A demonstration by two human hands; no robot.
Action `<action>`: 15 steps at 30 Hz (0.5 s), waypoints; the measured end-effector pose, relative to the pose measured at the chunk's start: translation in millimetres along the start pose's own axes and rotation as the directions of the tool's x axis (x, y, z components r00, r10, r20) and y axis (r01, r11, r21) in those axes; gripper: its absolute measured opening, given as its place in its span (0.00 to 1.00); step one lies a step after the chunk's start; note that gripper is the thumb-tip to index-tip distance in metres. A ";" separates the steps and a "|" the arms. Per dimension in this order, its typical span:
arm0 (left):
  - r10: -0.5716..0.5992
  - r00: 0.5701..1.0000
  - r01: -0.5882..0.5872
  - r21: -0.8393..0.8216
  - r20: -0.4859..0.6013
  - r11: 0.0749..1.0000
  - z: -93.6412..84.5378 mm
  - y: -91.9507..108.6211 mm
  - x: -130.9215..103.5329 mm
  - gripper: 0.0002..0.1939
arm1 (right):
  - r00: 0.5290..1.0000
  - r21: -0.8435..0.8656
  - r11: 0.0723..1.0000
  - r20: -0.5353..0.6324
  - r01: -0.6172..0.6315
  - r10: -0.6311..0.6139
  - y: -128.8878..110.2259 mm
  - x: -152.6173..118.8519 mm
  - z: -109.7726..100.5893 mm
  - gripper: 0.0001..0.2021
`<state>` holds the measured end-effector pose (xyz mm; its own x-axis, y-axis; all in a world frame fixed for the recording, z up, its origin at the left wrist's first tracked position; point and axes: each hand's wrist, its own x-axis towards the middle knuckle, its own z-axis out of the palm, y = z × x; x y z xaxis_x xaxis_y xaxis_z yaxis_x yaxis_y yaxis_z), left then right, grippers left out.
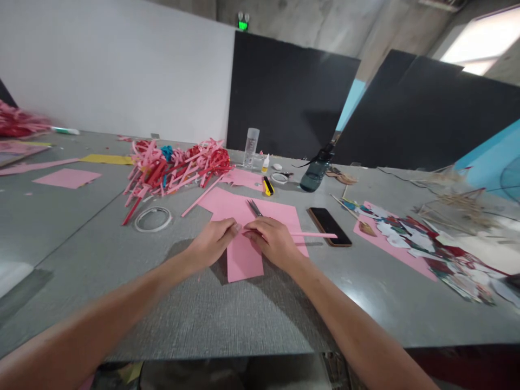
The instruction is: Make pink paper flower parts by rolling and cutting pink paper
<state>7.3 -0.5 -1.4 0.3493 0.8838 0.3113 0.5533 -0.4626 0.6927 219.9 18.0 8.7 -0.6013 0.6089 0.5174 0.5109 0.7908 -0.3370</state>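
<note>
My left hand (215, 241) is pinched shut near the left end of a narrow pink paper strip; the fingertips hide that end. With its fingers closed on the same strip, my right hand (274, 241) sits just beside it. The strip (314, 235) runs out to the right of my right hand, its tip over a phone. Beneath both hands lie pink paper sheets (245, 265), overlapping on the table. Scissors (254, 207) rest on the paper just beyond my right hand, blades pointing away and handles covered by it.
A heap of pink and red paper strips (174, 165) lies at the back left, with a tape roll (153, 219) before it. Farther back stand a clear bottle (251, 146), a glue bottle (265, 163), a yellow cutter (268, 186) and a dark bottle (314, 172). The phone (329, 226) and paper cutouts (410, 233) lie right.
</note>
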 end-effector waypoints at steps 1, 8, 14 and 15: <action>0.007 1.000 -0.007 0.010 0.001 1.000 -0.2 0.3 -0.1 0.20 | 1.000 -0.002 1.000 0.005 -0.004 0.004 -0.6 0.0 -0.5 0.07; -0.009 1.000 0.009 0.042 -0.006 0.999 -0.9 -0.4 -0.7 0.19 | 0.999 -0.112 0.993 -0.009 -0.047 0.047 0.0 1.6 -5.3 0.12; -0.035 0.998 0.037 0.040 -0.049 0.999 -3.8 0.2 -0.5 0.19 | 0.996 -0.131 0.989 -0.053 -0.071 0.065 6.7 2.5 -6.0 0.05; -0.037 0.998 0.039 0.037 -0.052 0.999 -4.0 0.4 -0.6 0.18 | 0.997 -0.122 0.990 -0.050 -0.068 0.062 7.2 2.4 -5.9 0.05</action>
<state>4.3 -0.9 1.4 0.2889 0.9026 0.3192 0.5938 -0.4305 0.6798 225.8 24.8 12.2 -0.5372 0.6531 0.5338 0.6217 0.7343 -0.2727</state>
